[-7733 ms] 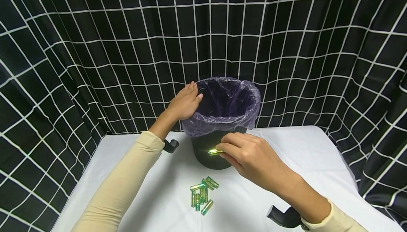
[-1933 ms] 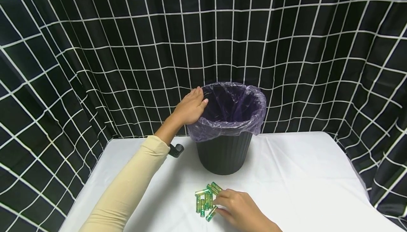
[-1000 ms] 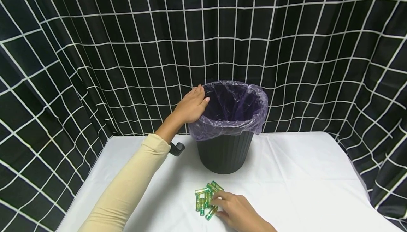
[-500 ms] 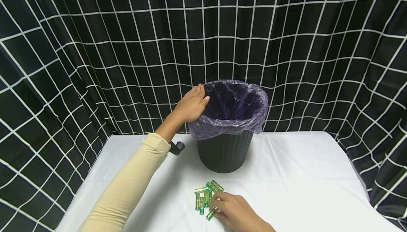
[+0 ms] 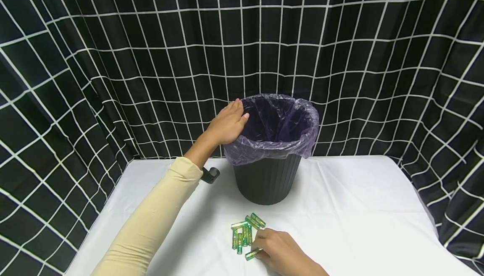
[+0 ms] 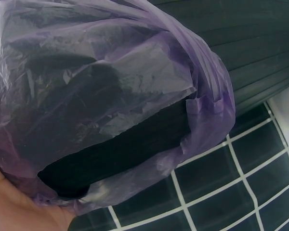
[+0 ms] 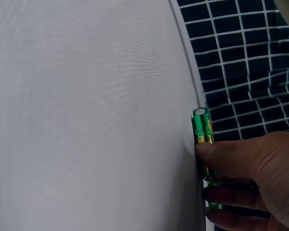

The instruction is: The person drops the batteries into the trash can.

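Observation:
My right hand [image 5: 277, 248] is low over the white cloth, pinching a green and gold battery [image 5: 252, 254] by one end between thumb and fingers. The thumb lies across this battery [image 7: 201, 130] in the right wrist view. Just left of the fingers, a small cluster of similar batteries [image 5: 239, 239] lies on the cloth, several side by side and others at angles behind. My left hand [image 5: 228, 124] rests with extended fingers on the left rim of a black ribbed bin [image 5: 266, 181], over its purple plastic liner [image 5: 270, 150]. The left wrist view shows part of this hand against the liner [image 6: 135, 72].
The bin stands upright behind the batteries on a white-covered table [image 5: 359, 208]. Black curtains [image 5: 181, 57] with a white grid surround the back and sides. A black curved piece [image 5: 210, 175] shows at the left wrist.
My right hand came from holding a battery before the bin down to the cluster. Its fingers have since closed on the nearest battery and turned it slightly. The left hand keeps its place.

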### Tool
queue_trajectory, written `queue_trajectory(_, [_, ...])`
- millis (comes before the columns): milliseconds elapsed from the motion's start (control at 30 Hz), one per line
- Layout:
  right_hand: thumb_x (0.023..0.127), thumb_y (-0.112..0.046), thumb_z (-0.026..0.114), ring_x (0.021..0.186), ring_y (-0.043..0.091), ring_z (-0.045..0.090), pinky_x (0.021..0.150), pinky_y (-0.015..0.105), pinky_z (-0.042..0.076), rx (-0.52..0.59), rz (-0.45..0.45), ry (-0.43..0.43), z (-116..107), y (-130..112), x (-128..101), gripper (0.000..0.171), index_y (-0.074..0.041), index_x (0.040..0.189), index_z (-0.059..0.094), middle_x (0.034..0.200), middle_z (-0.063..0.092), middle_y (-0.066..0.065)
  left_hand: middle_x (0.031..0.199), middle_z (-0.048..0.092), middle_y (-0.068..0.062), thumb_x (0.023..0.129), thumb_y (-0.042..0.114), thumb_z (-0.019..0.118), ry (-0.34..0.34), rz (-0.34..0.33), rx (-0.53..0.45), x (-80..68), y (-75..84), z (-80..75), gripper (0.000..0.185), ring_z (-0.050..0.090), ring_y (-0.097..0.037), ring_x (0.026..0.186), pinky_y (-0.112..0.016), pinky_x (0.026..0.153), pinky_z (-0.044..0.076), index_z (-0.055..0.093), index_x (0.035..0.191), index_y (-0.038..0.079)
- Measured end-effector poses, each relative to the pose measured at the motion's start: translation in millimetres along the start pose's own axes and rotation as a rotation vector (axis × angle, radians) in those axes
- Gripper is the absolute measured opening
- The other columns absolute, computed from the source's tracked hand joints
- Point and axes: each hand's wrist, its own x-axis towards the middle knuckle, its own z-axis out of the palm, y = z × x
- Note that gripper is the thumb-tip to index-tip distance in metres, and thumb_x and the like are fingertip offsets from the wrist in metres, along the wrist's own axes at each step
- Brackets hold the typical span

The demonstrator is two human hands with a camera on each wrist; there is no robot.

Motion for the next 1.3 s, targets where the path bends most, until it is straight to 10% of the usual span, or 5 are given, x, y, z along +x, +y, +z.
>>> queue_trajectory(633, [0.077,-0.008,0.085,0.072,-0.005,0.045,0.064,0.01,0.044,-0.056,-0.091,-0.016,-25,-9,4,0.016,-0.018,0.083,0.074,0.079,0.053,-0.014,0.168,0.009,-0.02,0.112,0.033,0.02,0.008,0.003,-0.008,-3.5,-0.7,-3.3,0.062,0.007,-0.031,0.156,-0.038,0.127,0.008,0.015,0.158,-0.007])
queue_trajectory(1300, [0.072,-0.001,0.088,0.079,0.002,0.06,0.071,0.016,0.053,-0.092,-0.171,0.268,-76,-16,13,0.024,-0.014,0.088,0.074,0.09,0.061,-0.009,0.168,0.008,-0.02,0.112,0.035,0.02,-0.008,-0.002,0.008,1.2,0.2,-0.1,0.063,0.007,-0.031,0.156,-0.04,0.127,0.009,0.015,0.159,-0.006])
